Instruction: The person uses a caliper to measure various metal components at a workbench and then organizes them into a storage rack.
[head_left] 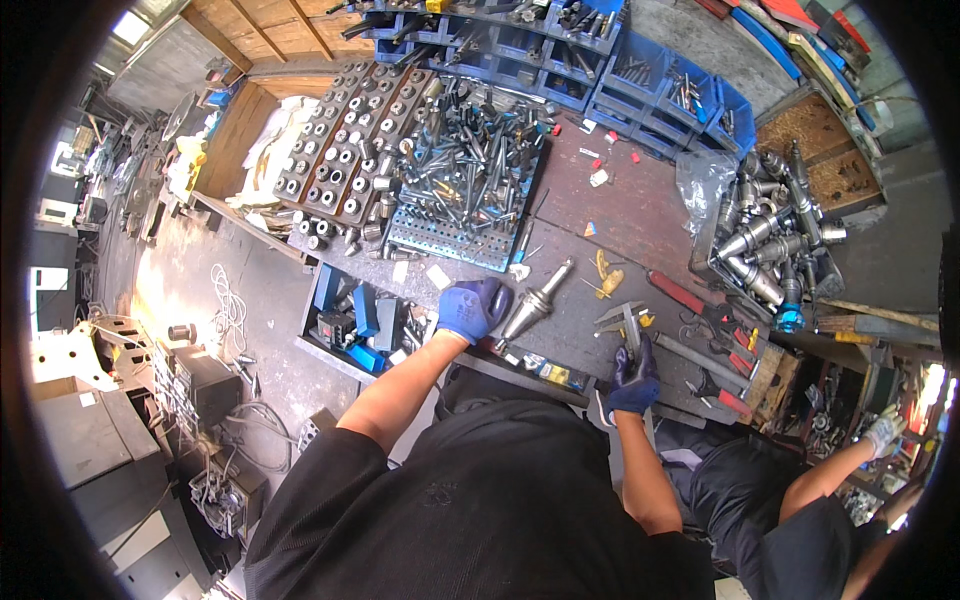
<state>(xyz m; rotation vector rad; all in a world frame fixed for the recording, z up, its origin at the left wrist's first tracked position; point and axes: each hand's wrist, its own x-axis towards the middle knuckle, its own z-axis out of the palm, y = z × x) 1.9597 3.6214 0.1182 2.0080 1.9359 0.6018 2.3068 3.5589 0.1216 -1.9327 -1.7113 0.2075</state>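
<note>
Shirt (480, 490) | left hand (470, 308) curled, grip unclear | right hand (633, 382) gripping caliper (631, 324) | drawer (335, 358): blue boxes (365, 312) | bins (738, 97): tools (688, 95)

Silvery tool holder (541, 302), flanged and tapered, lying aslant just right of frame centre, slim end toward upper right; farther right, grey caliper (631, 326), held pointing up the frame.

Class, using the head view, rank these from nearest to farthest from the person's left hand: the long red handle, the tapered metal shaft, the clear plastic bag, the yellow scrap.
From the left hand:
1. Tapered metal shaft, just to its right.
2. Yellow scrap, farther right.
3. Long red handle, right of the scrap.
4. Clear plastic bag, toward the upper right.
</note>
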